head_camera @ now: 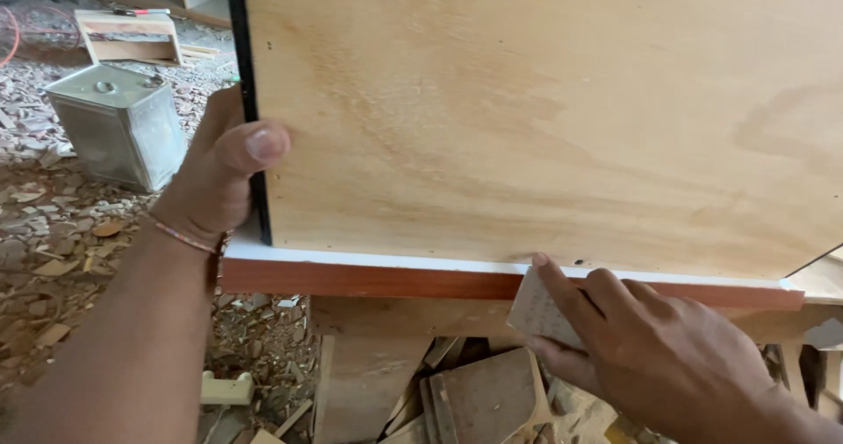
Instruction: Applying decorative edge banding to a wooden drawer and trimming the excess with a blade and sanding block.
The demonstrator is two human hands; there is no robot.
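A large plywood panel (pixel 544 110) with a black left edge stands upright on a white board with a red-brown edge strip (pixel 369 280). My left hand (pixel 219 167) grips the panel's left edge, thumb on its face. My right hand (pixel 632 347) holds a small grey sanding block (pixel 534 312) pressed against the red-brown edge strip just below the panel.
A square metal tin (pixel 118 123) sits on the debris-covered ground at left, with a small wooden frame (pixel 132 36) behind it. Wood offcuts and boards (pixel 474 400) lie piled under the work surface.
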